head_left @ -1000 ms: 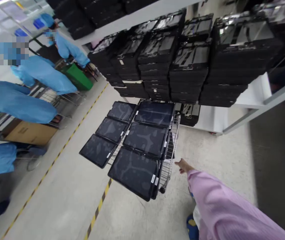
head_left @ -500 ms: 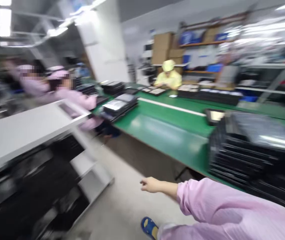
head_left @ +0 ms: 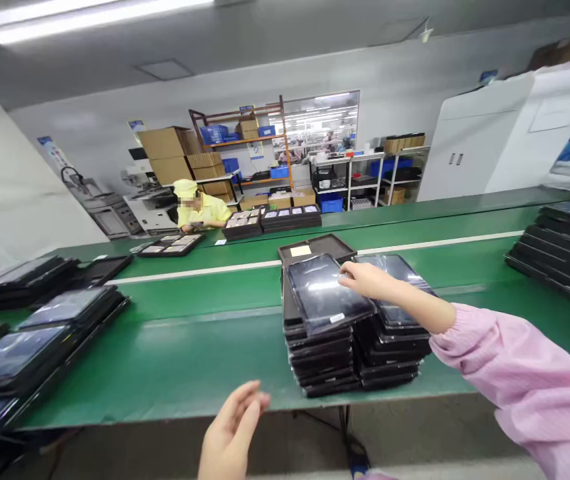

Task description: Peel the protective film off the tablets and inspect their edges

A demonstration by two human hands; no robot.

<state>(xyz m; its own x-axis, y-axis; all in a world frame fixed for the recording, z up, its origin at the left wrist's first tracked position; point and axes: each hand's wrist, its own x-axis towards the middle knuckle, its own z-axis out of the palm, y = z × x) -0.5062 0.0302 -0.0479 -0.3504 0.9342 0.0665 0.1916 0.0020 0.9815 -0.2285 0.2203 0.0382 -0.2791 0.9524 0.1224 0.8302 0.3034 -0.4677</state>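
Low in the middle, left hand [head_left: 232,433] hovers below the near edge of the table [head_left: 189,347], empty, palm turned inward, fingers slack and loosely together, thumb apart. Just right of it and higher, two side-by-side stacks of black trays [head_left: 325,363] close to the table's front edge. On the left stack lies the top tray [head_left: 325,293], glossy face up, long axis running away from the wearer and leaning a little leftward at its far end, small white label at the near right corner. Right hand [head_left: 365,280] reaches forward from a pink sleeve [head_left: 515,380], palm down, fingertips on that tray's far right edge, over the seam between the stacks; cannot tell whether clamped round the edge or merely laid on it. Just behind, an open tray [head_left: 317,248] with a yellow note [head_left: 301,251]. Long green table with a white stripe; at far left more tray stacks [head_left: 39,320], at far right a dark pile [head_left: 559,253]. Beyond, left to right: cardboard boxes [head_left: 165,150], person in yellow [head_left: 197,208] at the far side, orange rack [head_left: 245,140], white cabinet [head_left: 469,147].
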